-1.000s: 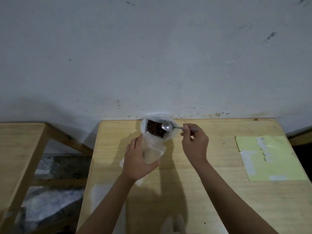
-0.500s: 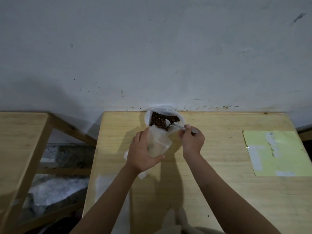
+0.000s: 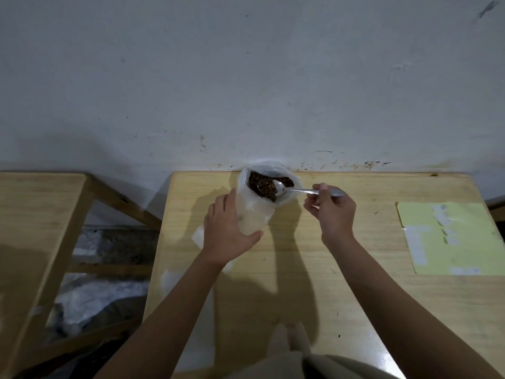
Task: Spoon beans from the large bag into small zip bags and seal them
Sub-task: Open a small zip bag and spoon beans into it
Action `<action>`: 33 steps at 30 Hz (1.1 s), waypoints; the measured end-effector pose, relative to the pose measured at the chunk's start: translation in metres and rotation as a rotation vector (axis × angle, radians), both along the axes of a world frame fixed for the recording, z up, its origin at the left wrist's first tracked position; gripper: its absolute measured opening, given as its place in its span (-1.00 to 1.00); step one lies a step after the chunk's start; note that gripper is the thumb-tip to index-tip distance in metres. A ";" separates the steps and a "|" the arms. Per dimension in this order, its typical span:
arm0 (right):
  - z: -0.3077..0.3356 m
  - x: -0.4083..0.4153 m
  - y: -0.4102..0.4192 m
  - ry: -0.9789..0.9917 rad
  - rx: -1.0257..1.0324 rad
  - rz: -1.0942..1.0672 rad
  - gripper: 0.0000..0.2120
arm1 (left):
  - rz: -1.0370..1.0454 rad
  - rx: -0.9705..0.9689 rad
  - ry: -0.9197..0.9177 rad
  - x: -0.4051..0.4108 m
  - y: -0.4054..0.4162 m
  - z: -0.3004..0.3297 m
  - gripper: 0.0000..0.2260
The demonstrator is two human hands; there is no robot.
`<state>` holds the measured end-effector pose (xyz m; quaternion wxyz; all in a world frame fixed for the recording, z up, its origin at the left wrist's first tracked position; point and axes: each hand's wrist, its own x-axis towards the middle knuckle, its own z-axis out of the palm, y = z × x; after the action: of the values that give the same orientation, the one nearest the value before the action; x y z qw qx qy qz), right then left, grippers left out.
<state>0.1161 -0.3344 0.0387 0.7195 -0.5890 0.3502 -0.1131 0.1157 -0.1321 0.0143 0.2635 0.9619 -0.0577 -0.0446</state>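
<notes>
Against a scuffed white wall (image 3: 246,77), on a pale wooden table (image 3: 341,269), we see the left hand (image 3: 228,233) wrapped around a small zip bag (image 3: 252,217) held upright, the right hand (image 3: 332,212) pinching a spoon (image 3: 295,189) — its bowl over the beans (image 3: 261,184) in the large bag (image 3: 287,199) just behind — and a yellow sheet (image 3: 451,236) lying well apart to the right.

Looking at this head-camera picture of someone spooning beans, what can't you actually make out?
- Small clear zip bag: whether it holds beans; the left hand covers its lower part, and the plastic is pale and dim.
- Large clear plastic bag of brown beans: its base, hidden behind the small bag.
- Metal spoon: its handle's middle, wrapped by the right hand.
- Yellow-green sheet: its white patches are too blurred to read.
</notes>
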 end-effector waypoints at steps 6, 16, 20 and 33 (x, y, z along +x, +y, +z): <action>0.011 -0.019 -0.002 -0.142 -0.195 0.185 -0.81 | -0.005 0.036 -0.061 0.001 -0.004 0.001 -0.05; -0.004 -0.019 -0.003 -0.138 -0.298 0.129 -0.88 | 0.013 -0.021 -0.083 -0.008 -0.002 -0.003 -0.05; -0.018 -0.010 0.011 -0.060 -0.371 0.165 -0.89 | 0.001 -0.085 -0.037 -0.012 -0.003 -0.008 -0.05; -0.034 0.028 0.027 0.258 -0.020 0.014 -0.71 | 0.006 -0.092 -0.052 -0.003 0.000 -0.015 -0.09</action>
<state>0.1437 -0.3071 0.0047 0.6633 -0.6082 0.4346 -0.0351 0.1122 -0.1320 -0.0012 0.3058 0.9498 -0.0638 -0.0160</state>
